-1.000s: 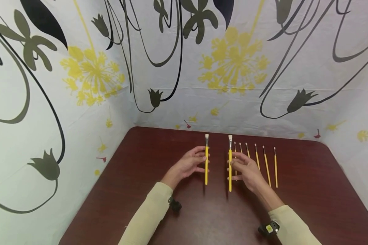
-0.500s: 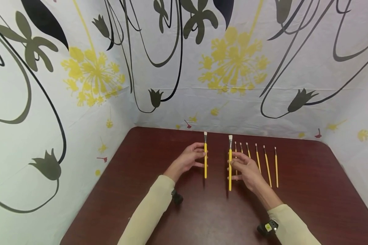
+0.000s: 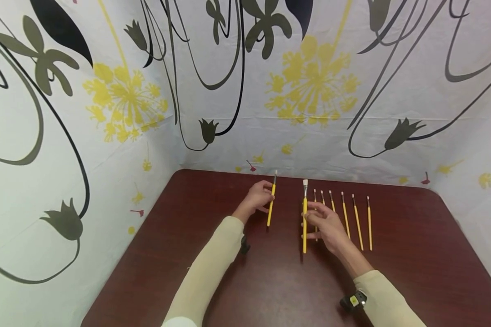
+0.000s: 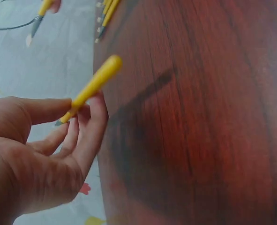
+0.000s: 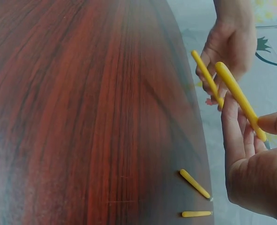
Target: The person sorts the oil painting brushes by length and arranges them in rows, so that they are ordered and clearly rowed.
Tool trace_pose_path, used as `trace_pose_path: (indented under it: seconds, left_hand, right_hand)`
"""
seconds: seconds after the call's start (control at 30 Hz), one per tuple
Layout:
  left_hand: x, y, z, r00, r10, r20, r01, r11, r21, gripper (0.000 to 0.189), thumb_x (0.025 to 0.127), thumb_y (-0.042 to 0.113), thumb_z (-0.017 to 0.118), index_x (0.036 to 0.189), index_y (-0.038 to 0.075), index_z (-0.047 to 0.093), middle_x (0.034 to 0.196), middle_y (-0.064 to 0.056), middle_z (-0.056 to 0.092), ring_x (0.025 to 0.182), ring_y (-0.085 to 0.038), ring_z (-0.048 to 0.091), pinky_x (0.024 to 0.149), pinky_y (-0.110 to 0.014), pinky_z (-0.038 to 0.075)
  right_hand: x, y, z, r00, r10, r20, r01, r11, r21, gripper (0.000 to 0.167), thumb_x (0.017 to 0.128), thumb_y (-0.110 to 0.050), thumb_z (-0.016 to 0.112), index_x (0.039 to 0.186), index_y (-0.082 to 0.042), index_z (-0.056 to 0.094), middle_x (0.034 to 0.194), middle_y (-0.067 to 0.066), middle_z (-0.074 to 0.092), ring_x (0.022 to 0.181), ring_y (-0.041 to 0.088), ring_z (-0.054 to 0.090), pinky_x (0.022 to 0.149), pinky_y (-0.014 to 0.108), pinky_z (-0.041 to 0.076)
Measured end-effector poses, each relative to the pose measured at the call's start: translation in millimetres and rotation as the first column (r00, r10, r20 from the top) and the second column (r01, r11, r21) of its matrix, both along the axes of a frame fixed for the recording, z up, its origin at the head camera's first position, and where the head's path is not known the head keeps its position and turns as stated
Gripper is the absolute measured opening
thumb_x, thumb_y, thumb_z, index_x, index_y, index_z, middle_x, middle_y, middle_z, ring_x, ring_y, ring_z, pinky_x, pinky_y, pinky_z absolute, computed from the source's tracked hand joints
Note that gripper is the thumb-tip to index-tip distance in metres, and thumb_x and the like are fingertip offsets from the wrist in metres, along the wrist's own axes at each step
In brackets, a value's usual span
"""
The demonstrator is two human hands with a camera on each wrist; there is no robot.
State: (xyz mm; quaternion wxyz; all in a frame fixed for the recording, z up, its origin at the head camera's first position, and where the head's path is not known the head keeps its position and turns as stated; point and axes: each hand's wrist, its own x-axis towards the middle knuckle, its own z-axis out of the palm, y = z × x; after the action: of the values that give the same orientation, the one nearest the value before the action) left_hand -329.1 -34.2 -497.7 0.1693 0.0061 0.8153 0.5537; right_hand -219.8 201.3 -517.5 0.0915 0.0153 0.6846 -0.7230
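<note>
In the head view my left hand (image 3: 258, 196) pinches a yellow-handled paintbrush (image 3: 271, 204) between thumb and fingers, bristles up and tilted slightly right. My right hand (image 3: 325, 223) grips a second, larger-looking paintbrush (image 3: 304, 231), held nearly upright with its broad pale bristles at the top. Both brushes are raised off the table, and their shadows fall on the wood. The left wrist view shows the thumb pressing the yellow handle (image 4: 95, 83) against the fingertips. From the right wrist, the other yellow handle (image 5: 236, 91) lies across my fingers, its bristles hidden.
Several thinner paintbrushes (image 3: 355, 222) lie in a row at the right, bristles toward the back; my right hand partly covers some. The dark red-brown table (image 3: 245, 290) has rounded back corners. A floral-patterned cloth (image 3: 237, 104) hangs behind and at the sides.
My left hand has moved away toward the table's back edge, carrying its paintbrush, which now leans and turns narrow side on. My right hand has shifted only slightly left with its paintbrush.
</note>
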Motion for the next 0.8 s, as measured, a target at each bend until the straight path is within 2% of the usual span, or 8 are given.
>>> trace_pose_path:
  seconds: [0.07, 0.1, 0.2, 0.3, 0.37, 0.57, 0.67, 0.8]
  left_hand:
    - [-2.5, 5.9, 0.2, 0.999, 0.007, -0.052, -0.014, 0.991, -0.137, 0.047, 0.100, 0.003, 0.067, 0.145, 0.013, 0.058, 0.126, -0.014, 0.071, 0.094, -0.025, 0.073, 0.064, -0.040, 0.068]
    - [-3.7, 8.6, -0.2, 0.997, 0.008, -0.077, -0.024, 0.978, -0.208, 0.047, 0.100, 0.004, 0.066, 0.146, 0.014, 0.059, 0.124, -0.013, 0.072, 0.088, -0.023, 0.073, 0.062, -0.038, 0.068]
    - [-8.0, 15.1, -1.9, 0.988, 0.003, -0.152, -0.067, 0.906, -0.418, 0.045, 0.100, 0.009, 0.067, 0.143, 0.016, 0.062, 0.118, -0.008, 0.074, 0.076, -0.020, 0.069, 0.058, -0.032, 0.063]
    - [-11.7, 19.2, -4.1, 0.981, -0.007, -0.196, -0.101, 0.839, -0.534, 0.040, 0.099, 0.012, 0.069, 0.139, 0.017, 0.066, 0.114, -0.005, 0.075, 0.075, -0.020, 0.067, 0.059, -0.033, 0.057]
    - [-15.1, 22.3, -6.0, 0.978, -0.012, -0.209, -0.113, 0.810, -0.576, 0.034, 0.098, 0.014, 0.070, 0.133, 0.016, 0.069, 0.110, -0.004, 0.075, 0.076, -0.020, 0.065, 0.059, -0.033, 0.053]
    - [-20.8, 29.4, -11.3, 0.974, -0.032, -0.223, -0.123, 0.752, -0.648, 0.012, 0.099, 0.013, 0.069, 0.111, 0.014, 0.071, 0.095, -0.005, 0.071, 0.073, -0.022, 0.064, 0.057, -0.036, 0.053]
    - [-21.9, 31.8, -13.1, 0.974, -0.052, -0.219, -0.111, 0.735, -0.668, 0.009, 0.100, 0.013, 0.068, 0.108, 0.013, 0.071, 0.093, -0.005, 0.071, 0.072, -0.022, 0.066, 0.057, -0.036, 0.055]
    - [-20.9, 34.6, -14.4, 0.972, -0.065, -0.227, -0.110, 0.725, -0.680, 0.019, 0.100, 0.013, 0.067, 0.119, 0.016, 0.072, 0.098, -0.005, 0.073, 0.077, -0.022, 0.069, 0.059, -0.038, 0.059]
  right_hand:
    - [-0.7, -1, 0.2, 1.000, 0.002, 0.001, -0.002, 1.000, 0.000, 0.055, 0.103, -0.006, 0.060, 0.155, -0.001, 0.041, 0.118, 0.002, 0.073, 0.098, 0.025, 0.075, 0.076, 0.051, 0.069]
    - [-0.8, -1, 0.4, 1.000, 0.005, 0.002, -0.005, 1.000, 0.001, 0.055, 0.103, -0.006, 0.060, 0.155, -0.001, 0.041, 0.116, -0.001, 0.073, 0.098, 0.025, 0.075, 0.076, 0.051, 0.069]
    - [-0.9, -2, 1.7, 1.000, 0.008, 0.004, -0.008, 1.000, 0.003, 0.055, 0.103, -0.007, 0.060, 0.155, -0.001, 0.041, 0.112, -0.006, 0.072, 0.100, 0.026, 0.075, 0.075, 0.049, 0.070]
    - [-0.8, -4, 2.9, 1.000, 0.011, 0.006, -0.011, 1.000, 0.009, 0.055, 0.104, -0.008, 0.060, 0.155, -0.001, 0.041, 0.115, -0.003, 0.071, 0.102, 0.026, 0.074, 0.074, 0.047, 0.070]
    - [-0.7, -4, 2.7, 1.000, 0.005, 0.009, -0.006, 1.000, 0.008, 0.054, 0.104, -0.008, 0.060, 0.155, -0.001, 0.042, 0.117, 0.001, 0.070, 0.103, 0.025, 0.073, 0.074, 0.046, 0.070]
    - [-1.3, -6, 1.0, 1.000, 0.002, 0.016, -0.002, 1.000, 0.020, 0.054, 0.104, -0.008, 0.060, 0.154, -0.002, 0.043, 0.121, 0.006, 0.068, 0.106, 0.023, 0.071, 0.075, 0.048, 0.070]
    - [-0.9, -5, 2.5, 1.000, 0.001, 0.011, -0.001, 1.000, 0.019, 0.054, 0.103, -0.008, 0.060, 0.154, -0.001, 0.042, 0.118, 0.003, 0.068, 0.105, 0.020, 0.071, 0.076, 0.048, 0.070]
    - [-0.9, -3, 1.8, 1.000, 0.000, 0.006, 0.000, 1.000, 0.030, 0.054, 0.103, -0.008, 0.061, 0.154, -0.001, 0.043, 0.116, 0.002, 0.068, 0.102, 0.017, 0.072, 0.074, 0.045, 0.070]
